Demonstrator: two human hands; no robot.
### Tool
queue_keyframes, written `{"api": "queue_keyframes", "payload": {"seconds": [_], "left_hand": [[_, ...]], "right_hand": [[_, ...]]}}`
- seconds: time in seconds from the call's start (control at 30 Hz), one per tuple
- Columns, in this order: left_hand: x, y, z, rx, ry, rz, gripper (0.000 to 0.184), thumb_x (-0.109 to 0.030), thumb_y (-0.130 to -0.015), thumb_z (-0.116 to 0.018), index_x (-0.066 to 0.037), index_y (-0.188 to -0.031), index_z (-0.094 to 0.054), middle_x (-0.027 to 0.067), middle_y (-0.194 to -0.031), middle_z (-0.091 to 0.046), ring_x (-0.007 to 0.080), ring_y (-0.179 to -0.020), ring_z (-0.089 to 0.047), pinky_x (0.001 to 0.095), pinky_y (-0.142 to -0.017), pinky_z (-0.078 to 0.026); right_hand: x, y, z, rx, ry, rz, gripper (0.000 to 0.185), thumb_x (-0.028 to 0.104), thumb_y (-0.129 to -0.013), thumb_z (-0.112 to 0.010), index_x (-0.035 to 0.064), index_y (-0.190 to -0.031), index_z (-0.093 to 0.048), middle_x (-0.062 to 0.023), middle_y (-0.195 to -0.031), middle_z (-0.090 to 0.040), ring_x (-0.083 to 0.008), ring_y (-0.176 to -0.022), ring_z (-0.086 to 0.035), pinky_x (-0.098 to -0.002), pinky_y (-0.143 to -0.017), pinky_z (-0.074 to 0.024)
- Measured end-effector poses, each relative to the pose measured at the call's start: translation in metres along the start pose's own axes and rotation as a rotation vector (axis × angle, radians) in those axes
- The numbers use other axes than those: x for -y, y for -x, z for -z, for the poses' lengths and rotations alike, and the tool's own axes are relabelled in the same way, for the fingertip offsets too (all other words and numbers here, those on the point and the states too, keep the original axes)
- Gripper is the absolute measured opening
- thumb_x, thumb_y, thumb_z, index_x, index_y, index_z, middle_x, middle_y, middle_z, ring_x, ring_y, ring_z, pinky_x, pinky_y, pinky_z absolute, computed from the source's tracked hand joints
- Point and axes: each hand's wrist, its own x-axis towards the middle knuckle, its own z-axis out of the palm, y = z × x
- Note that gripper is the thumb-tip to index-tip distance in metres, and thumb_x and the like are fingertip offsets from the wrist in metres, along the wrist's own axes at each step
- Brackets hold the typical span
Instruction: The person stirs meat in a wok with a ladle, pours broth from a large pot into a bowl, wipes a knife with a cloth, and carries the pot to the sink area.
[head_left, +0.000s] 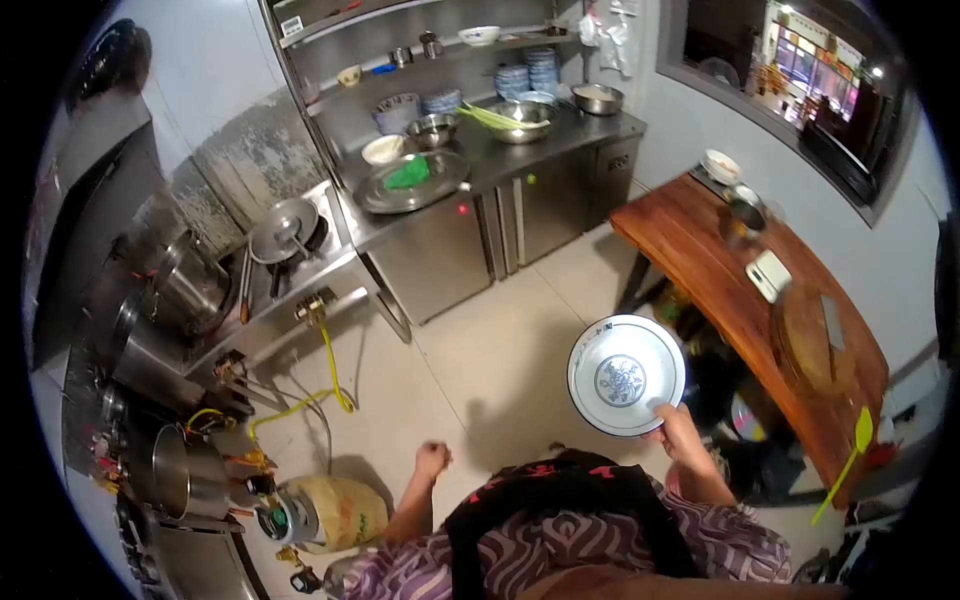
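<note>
My right hand [680, 436] grips a shallow white bowl [627, 330] by its near edge, thumb on the inside. The bowl has a dark rim, a blue flower pattern at its centre and a few small marks on the far wall. It is tilted toward me over the floor, with nothing inside. Lower and to the left, my left hand [433, 458] hangs over the floor with its fingers curled in. Nothing shows in it, and it touches nothing.
On the right is a wooden table [680, 215] with a white scale [768, 275], a round chopping board [805, 345] and a cleaver [832, 322]. A steel counter [400, 228] holds bowls. At left are a stove pan [285, 230], a yellow hose [333, 370] and a gas cylinder [335, 512].
</note>
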Motion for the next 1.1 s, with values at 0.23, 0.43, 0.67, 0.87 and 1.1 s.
{"api": "queue_keyframes", "payload": {"seconds": [0.23,0.43,0.67,0.87,1.1], "left_hand": [[0.030,-0.003,0.026,-0.339,0.091,0.437,0.014,-0.008,-0.080,-0.050,0.002,-0.071,-0.055,0.0110,-0.059,-0.056,0.0194,-0.050,-0.057,0.0291,-0.040,-0.043],[-0.001,-0.102,0.011,-0.411,0.158,0.577,0.013,-0.011,-0.082,-0.050,0.001,-0.081,-0.054,0.0116,-0.065,-0.057,0.0191,-0.053,-0.057,0.0279,-0.042,-0.043],[-0.134,-0.282,0.033,-0.414,0.252,0.372,0.018,-0.014,-0.084,-0.050,0.000,-0.094,-0.053,0.0123,-0.072,-0.058,0.0188,-0.056,-0.058,0.0266,-0.043,-0.043],[-0.191,-0.393,0.041,-0.535,0.513,0.251,0.026,-0.019,-0.085,-0.051,0.000,-0.102,-0.050,0.0126,-0.079,-0.059,0.0188,-0.058,-0.058,0.0252,-0.044,-0.042],[-0.246,-0.381,-0.091,-0.660,0.343,0.570,0.018,-0.011,-0.079,-0.044,-0.008,-0.061,-0.047,0.0078,-0.055,-0.050,0.0169,-0.046,-0.051,0.0276,-0.038,-0.038]], "right_hand": [[0.127,-0.214,-0.106,0.123,-0.082,0.036,0.028,0.011,-0.084,-0.044,-0.0070,-0.105,-0.049,-0.0104,-0.081,-0.060,-0.0128,-0.049,-0.050,-0.0209,-0.042,-0.0396],[0.210,-0.377,-0.191,0.271,0.056,0.004,0.036,0.011,-0.085,-0.042,-0.0111,-0.113,-0.043,-0.0197,-0.093,-0.059,-0.0293,-0.073,-0.064,-0.0390,-0.059,-0.0560],[0.323,-0.561,-0.262,0.255,0.087,0.074,0.038,0.011,-0.082,-0.042,-0.0168,-0.107,-0.044,-0.0235,-0.085,-0.062,-0.0255,-0.061,-0.064,-0.0336,-0.053,-0.0567],[0.433,-0.745,-0.338,0.279,0.204,0.185,0.039,0.014,-0.084,-0.043,-0.0186,-0.106,-0.043,-0.0231,-0.085,-0.062,-0.0223,-0.058,-0.064,-0.0325,-0.055,-0.0578],[0.527,-1.004,-0.483,0.451,0.168,0.230,0.046,0.020,-0.085,-0.047,-0.0103,-0.118,-0.040,-0.0231,-0.099,-0.058,-0.0271,-0.081,-0.064,-0.0343,-0.066,-0.0564]]}}
